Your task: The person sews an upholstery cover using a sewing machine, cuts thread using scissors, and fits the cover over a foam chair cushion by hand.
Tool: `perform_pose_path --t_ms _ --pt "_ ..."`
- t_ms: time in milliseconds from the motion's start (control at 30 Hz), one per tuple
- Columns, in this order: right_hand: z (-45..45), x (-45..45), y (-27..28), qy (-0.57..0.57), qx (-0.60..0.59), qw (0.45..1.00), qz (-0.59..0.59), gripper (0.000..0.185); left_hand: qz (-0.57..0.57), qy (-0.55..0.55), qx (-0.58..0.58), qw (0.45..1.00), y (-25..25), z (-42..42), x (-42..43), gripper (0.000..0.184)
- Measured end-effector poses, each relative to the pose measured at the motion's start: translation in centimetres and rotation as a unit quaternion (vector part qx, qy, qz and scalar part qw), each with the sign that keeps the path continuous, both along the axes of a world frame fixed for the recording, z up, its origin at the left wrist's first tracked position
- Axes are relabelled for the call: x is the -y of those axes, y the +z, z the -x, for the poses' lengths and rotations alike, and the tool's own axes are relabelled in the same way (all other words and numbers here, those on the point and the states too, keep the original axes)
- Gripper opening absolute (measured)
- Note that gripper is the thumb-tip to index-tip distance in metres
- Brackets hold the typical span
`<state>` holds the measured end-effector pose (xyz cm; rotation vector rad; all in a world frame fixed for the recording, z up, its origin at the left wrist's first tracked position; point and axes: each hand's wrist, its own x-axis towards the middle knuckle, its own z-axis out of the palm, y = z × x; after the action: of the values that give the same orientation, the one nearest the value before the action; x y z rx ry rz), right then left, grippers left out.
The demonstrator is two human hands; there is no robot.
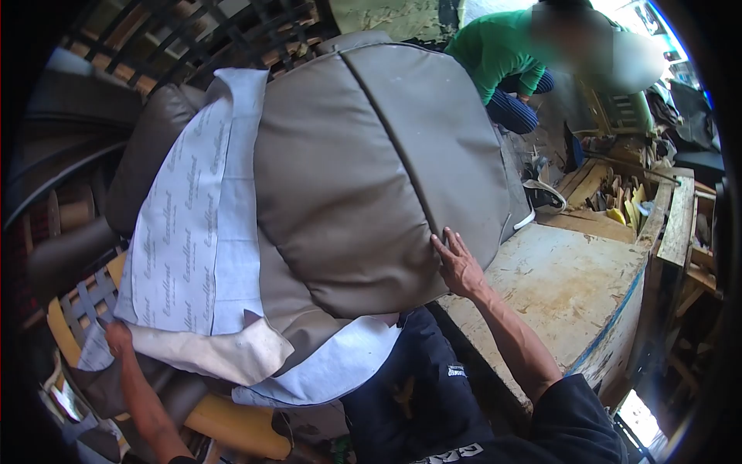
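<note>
A large padded piece of brown leather-like upholstery [340,170] fills the middle of the head view, with a dark seam running down it. My right hand [461,267] rests on its right side near the lower end of that seam, fingers stretched out. Along the left edge, the cover is folded back and shows its pale backing fabric [185,232], printed with "Excellent". At lower left, my left hand [117,339] is closed on the edge of this backing. A cream-coloured flap [224,354] and another pale flap [340,363] hang at the bottom.
A worn, pale-topped box [556,286] stands at right, beside a wooden crate [618,193] of scraps. A person in a green top [495,50] crouches at upper right. Yellow frame parts [239,428] lie below, and a black strap lattice [185,39] is at upper left.
</note>
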<state>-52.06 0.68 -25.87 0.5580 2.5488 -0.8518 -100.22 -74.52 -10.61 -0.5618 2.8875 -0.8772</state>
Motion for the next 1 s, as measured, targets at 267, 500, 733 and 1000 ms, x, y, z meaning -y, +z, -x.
perform_pose_path --t_ms 267,500,733,1000 --pt "-0.2 -0.5 -0.3 -0.011 -0.016 0.999 0.034 0.079 -0.059 0.039 -0.017 0.997 4.6 -3.1 -8.6 0.044" --pt "-0.2 -0.4 -0.7 -0.038 -0.003 0.998 0.041 0.079 -0.077 0.048 -0.011 0.996 7.7 -5.2 -12.5 0.044" --pt "0.0 -1.1 -0.4 -0.022 0.008 0.998 0.062 0.075 -0.095 0.012 0.003 0.995 10.0 -7.0 -16.6 0.042" --pt "-0.3 -1.1 0.5 -0.037 0.027 0.995 0.088 0.075 -0.061 -0.065 0.045 0.995 6.0 -9.8 -12.2 0.042"
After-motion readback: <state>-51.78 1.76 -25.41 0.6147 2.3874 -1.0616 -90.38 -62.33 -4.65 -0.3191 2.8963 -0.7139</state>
